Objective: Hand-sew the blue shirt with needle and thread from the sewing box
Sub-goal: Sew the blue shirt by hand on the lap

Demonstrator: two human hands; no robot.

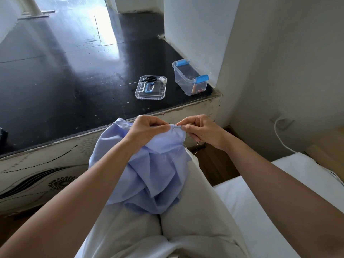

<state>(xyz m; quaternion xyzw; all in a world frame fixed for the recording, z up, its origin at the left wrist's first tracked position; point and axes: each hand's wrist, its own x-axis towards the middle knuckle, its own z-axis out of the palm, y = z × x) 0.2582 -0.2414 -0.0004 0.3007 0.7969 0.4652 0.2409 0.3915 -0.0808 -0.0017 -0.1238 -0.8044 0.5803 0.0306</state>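
left hand (149, 130) pinches blue shirt (154, 175) edge | right hand (202, 132) pinches same edge beside it (needle unseen) | risk: slack thread (197, 147) under right hand may snag, knot

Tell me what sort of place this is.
Probably a bedroom in a home: a white bed lies beside the person's legs, a wall socket with a white cable is nearby, and the sewing box rests on a low dark-topped ledge.

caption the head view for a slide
Left hand and right hand pinch the blue shirt on the lap, thread trailing, sewing box open behind.
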